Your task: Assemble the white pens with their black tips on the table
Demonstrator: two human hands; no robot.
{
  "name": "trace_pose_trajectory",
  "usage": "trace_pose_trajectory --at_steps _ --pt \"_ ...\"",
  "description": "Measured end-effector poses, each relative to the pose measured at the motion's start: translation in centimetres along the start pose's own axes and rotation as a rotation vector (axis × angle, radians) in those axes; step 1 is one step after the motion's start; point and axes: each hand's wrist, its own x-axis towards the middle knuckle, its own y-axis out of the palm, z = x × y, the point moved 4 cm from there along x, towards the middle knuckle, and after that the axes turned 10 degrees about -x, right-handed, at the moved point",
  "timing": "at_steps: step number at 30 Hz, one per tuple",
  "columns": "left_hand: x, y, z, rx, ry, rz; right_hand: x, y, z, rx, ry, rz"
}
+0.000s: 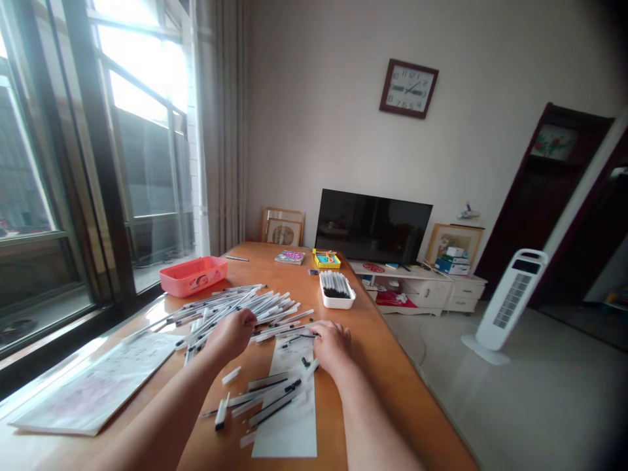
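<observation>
My left hand [234, 335] is closed over the near side of a wide heap of white pens [265, 306] with dark ends. Its fingertips are pressed together, and whatever they may hold is hidden. Further right, my right hand [333, 345] has its fingers bent in a pinch around a thin dark pen refill [305, 335], above a strip of white paper [289, 438]. Between my forearms lie loose pen parts: clear barrels [267, 381], dark refills, a white cap [231, 375] and a small black piece [306, 362]. Some of them rest on the paper strip.
A pink plastic box [193, 276] stands left of the heap. Beyond my right hand, a white tray [338, 303] holds several pens in a row. A booklet [289, 257] and a yellow box [327, 260] lie farther back. A paper pad [93, 386] lies at the left edge.
</observation>
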Motion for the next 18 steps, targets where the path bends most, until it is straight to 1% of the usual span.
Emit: trace_pose_trajectory --at_steps 4,7,9,12,15,18 --pt "-0.6 0.5 -0.2 -0.348 -0.067 -0.002 0.0 -0.2 0.7 0.011 -0.064 0.015" --pt "-1.4 1.2 -0.5 -0.623 -0.074 0.042 0.2 -0.6 1.0 0.082 -0.056 -0.034" --pt "-2.0 1.6 -0.8 -0.736 -0.060 0.081 0.4 -0.9 1.1 0.237 -0.025 -0.092" --pt "-2.7 2.0 -1.2 -0.803 -0.071 0.135 0.4 -1.3 1.3 0.620 0.050 -0.135" --pt "-2.9 2.2 -1.5 -0.834 -0.074 0.160 0.1 -1.1 1.8 0.982 0.134 -0.087" --pt "-2.9 2.2 -1.9 -0.839 -0.053 0.191 -0.2 -1.0 2.2 1.159 0.188 -0.037"
